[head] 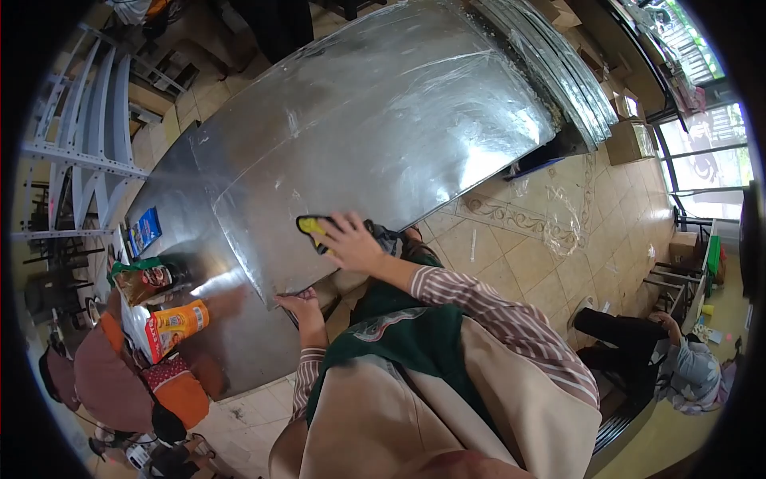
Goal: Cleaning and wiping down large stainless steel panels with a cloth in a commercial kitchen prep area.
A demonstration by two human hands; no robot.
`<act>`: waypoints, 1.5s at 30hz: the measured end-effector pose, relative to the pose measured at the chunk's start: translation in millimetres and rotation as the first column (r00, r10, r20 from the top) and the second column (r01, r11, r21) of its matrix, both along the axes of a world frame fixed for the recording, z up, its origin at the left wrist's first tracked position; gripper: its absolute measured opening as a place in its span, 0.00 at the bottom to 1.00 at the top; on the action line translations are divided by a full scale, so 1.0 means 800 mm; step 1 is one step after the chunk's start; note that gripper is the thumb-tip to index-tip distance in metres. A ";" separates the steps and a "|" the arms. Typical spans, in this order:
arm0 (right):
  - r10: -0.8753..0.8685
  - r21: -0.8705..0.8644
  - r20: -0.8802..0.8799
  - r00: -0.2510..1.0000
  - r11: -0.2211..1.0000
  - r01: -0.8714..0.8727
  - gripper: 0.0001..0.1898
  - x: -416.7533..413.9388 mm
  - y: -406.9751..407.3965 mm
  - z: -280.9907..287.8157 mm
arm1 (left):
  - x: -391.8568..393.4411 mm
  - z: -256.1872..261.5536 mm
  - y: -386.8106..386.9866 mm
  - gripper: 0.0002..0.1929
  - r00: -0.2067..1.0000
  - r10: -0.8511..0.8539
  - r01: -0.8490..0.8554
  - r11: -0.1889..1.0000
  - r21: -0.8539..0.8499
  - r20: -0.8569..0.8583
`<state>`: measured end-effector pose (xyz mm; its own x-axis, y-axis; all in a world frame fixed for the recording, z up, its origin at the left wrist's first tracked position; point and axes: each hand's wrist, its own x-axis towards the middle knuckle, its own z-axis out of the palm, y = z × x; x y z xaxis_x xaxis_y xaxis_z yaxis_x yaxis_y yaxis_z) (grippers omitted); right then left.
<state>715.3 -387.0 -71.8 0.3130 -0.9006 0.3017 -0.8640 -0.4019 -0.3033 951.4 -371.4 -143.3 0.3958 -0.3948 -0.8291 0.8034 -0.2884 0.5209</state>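
Note:
A large sheet-metal tabletop with smears and scratches fills the middle of the view. My right hand lies near its front edge, fingers spread over a yellow and black cloth or pad pressed on the metal. To the left and nearer my body, my left hand touches the front edge of the metal, palm partly up; its fingertips are partly hidden. A raised seam runs between this sheet and a lower metal surface at the left.
An orange and yellow pouch, a brown and green pouch and a blue packet lie at the left. A person in an orange garment is close by there. Stacked metal sheets stand at the far right; another person sits lower right.

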 end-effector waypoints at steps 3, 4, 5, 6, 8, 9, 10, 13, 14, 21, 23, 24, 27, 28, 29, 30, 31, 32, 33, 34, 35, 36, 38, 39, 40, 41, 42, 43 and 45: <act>-0.178 -0.007 0.008 0.984 0.984 0.178 0.27 -0.066 0.004 -0.004 | 0.012 0.001 0.000 0.38 0.995 -0.054 0.055 0.998 -0.020 0.082; -0.258 -0.001 -0.032 0.966 0.966 0.258 0.27 -0.099 0.005 -0.002 | 0.017 0.000 0.000 0.40 0.994 -0.054 0.053 0.999 0.013 0.099; -0.365 0.005 -0.042 0.930 0.931 0.365 0.27 -0.135 0.005 0.000 | 0.020 -0.001 0.000 0.40 0.994 -0.042 0.045 0.999 -0.020 0.101; -0.458 0.017 -0.079 0.886 0.888 0.460 0.28 -0.175 0.008 0.001 | 0.023 -0.003 0.000 0.39 0.996 -0.014 0.015 1.000 -0.011 0.088; -0.640 0.007 -0.160 0.752 0.761 0.649 0.27 -0.251 0.011 -0.001 | 0.026 -0.008 -0.003 0.38 0.997 0.029 -0.030 0.999 0.014 0.076; -0.707 -0.002 -0.225 0.671 0.689 0.725 0.27 -0.287 0.010 -0.004 | 0.027 -0.010 -0.006 0.38 0.996 0.046 -0.048 0.999 0.025 0.076; -0.758 0.053 -0.232 0.609 0.615 0.786 0.28 -0.321 0.011 -0.007 | 0.028 -0.011 -0.008 0.37 0.994 0.073 -0.077 0.996 0.052 0.082; -0.886 -0.055 -0.269 0.378 0.406 0.912 0.29 -0.402 0.002 -0.017 | 0.031 -0.013 -0.010 0.37 0.987 0.151 -0.154 0.987 0.041 0.059; -0.918 -0.117 -0.227 0.325 0.357 0.927 0.29 -0.423 -0.002 -0.020 | 0.031 -0.012 -0.009 0.37 0.985 0.165 -0.166 0.986 0.013 0.057; -0.966 -0.107 0.231 0.116 0.094 0.990 0.28 -0.527 -0.009 -0.044 | 0.029 -0.009 0.005 0.41 0.951 0.303 -0.298 0.952 0.075 -0.060; -0.996 -0.172 0.060 0.060 0.049 0.984 0.29 -0.538 -0.001 -0.043 | 0.033 -0.010 0.012 0.41 0.945 0.314 -0.311 0.949 0.053 -0.090; -1.000 -0.058 0.021 0.011 0.009 0.998 0.30 -0.540 0.002 -0.037 | 0.037 -0.011 0.017 0.41 0.930 0.353 -0.350 0.936 0.043 -0.103; -0.999 -0.008 -0.025 0.027 0.027 1.000 0.29 -0.535 0.010 0.011 | 0.057 -0.008 0.029 0.40 0.894 0.434 -0.431 0.901 0.049 -0.110; -0.988 -0.031 0.038 0.147 0.145 0.989 0.28 -0.529 0.006 0.034 | 0.064 -0.007 0.030 0.39 0.898 0.414 -0.414 0.910 0.034 -0.147; -0.981 -0.014 0.073 0.179 0.179 0.984 0.26 -0.519 0.008 0.060 | 0.071 -0.005 0.032 0.39 0.897 0.439 -0.438 0.898 0.034 -0.053; -0.923 -0.118 0.118 0.367 0.354 0.928 0.25 -0.502 -0.001 0.081 | 0.077 -0.001 0.031 0.39 0.908 0.419 -0.419 0.908 0.005 0.018; -0.857 -0.209 0.162 0.488 0.454 0.866 0.25 -0.481 -0.015 0.097 | 0.081 0.002 0.027 0.38 0.896 0.429 -0.436 0.899 0.042 0.119; -0.863 -0.146 0.048 0.503 0.493 0.858 0.25 -0.455 -0.028 0.109 | 0.082 0.007 0.021 0.37 0.859 0.402 -0.402 0.913 -0.068 0.318; -0.706 -0.250 -0.051 0.706 0.694 0.676 0.31 -0.427 -0.049 0.115 | 0.083 0.012 0.012 0.35 0.753 0.392 -0.398 0.911 -0.108 0.528; -0.694 -0.124 -0.196 0.693 0.719 0.684 0.38 -0.391 -0.064 0.111 | 0.080 0.018 0.003 0.34 0.629 0.361 -0.364 0.919 -0.150 0.688; -0.457 0.047 -0.166 0.874 0.882 0.470 0.41 -0.360 -0.080 0.108 | 0.075 0.023 -0.006 0.32 0.511 0.193 -0.342 0.940 -0.008 0.838; -0.328 0.141 -0.113 0.938 0.929 0.342 0.39 -0.323 -0.090 0.098 | 0.069 0.029 -0.017 0.29 0.392 0.003 -0.311 0.942 0.130 0.920; -0.187 0.262 0.052 0.981 0.950 0.168 0.35 -0.258 -0.110 0.077 | 0.057 0.039 -0.037 0.26 0.140 -0.245 -0.265 0.924 0.275 0.959; -0.143 0.208 0.034 0.989 0.969 0.133 0.34 -0.228 -0.119 0.067 | 0.048 0.044 -0.044 0.25 0.022 -0.294 -0.237 0.927 0.290 0.956; -0.115 0.117 -0.007 0.993 0.986 0.115 0.35 -0.195 -0.134 0.055 | 0.045 0.046 -0.053 0.24 -0.135 -0.300 -0.205 0.941 0.269 0.944; -0.073 -0.007 -0.054 0.996 0.997 0.073 0.37 -0.171 -0.140 0.050 | 0.039 0.050 -0.058 0.23 -0.106 -0.346 -0.186 0.928 0.323 0.932; -0.113 -0.001 -0.086 0.990 0.994 0.113 0.39 -0.141 -0.133 0.041 | 0.034 0.050 -0.062 0.23 -0.114 -0.357 -0.164 0.927 0.337 0.927; -0.177 0.064 -0.160 0.971 0.980 0.189 0.40 -0.115 -0.124 0.036 | 0.031 0.052 -0.065 0.22 -0.131 -0.336 -0.134 0.938 0.320 0.933; 0.009 0.268 -0.114 0.993 0.963 0.022 0.43 -0.091 -0.108 0.038 | 0.026 0.052 -0.068 0.21 -0.079 -0.427 -0.067 0.904 0.423 0.901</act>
